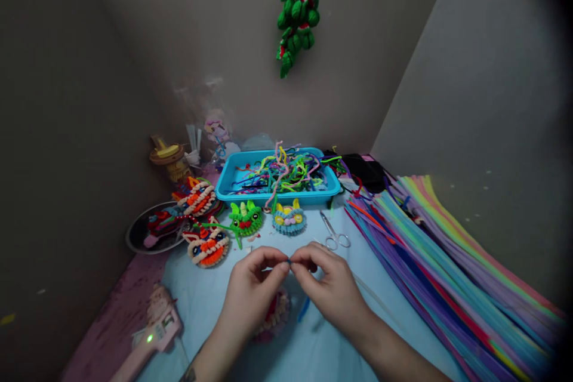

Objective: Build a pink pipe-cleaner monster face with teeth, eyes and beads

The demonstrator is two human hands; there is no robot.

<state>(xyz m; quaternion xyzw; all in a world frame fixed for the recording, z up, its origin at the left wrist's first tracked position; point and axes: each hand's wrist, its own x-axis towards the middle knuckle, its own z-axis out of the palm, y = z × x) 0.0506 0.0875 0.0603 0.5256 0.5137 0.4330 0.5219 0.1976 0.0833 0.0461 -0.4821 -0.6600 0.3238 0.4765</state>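
Note:
My left hand (257, 280) and my right hand (326, 277) meet fingertip to fingertip above the cloth. Each one is closed in a pinch. Between the tips shows a tiny dark bluish bit (289, 261), too small to name. Partly hidden under my left hand lies a pink and cream fuzzy piece (280, 313). A short blue pipe cleaner (304, 309) rests below my right hand. Beyond the hands sit a light blue and yellow pipe-cleaner animal head (289, 219), a green horned one (246, 219) and an orange and cream one (208, 245). Small scissors (333, 233) lie nearby.
A blue tray (277, 196) holds tangled pipe-cleaner scraps. Long bundled pipe cleaners (430, 268) cover the right side. At left are a pink glue gun (154, 331), lit green, and a metal bowl (136, 242). Green pipe-cleaner work (295, 15) hangs on the wall.

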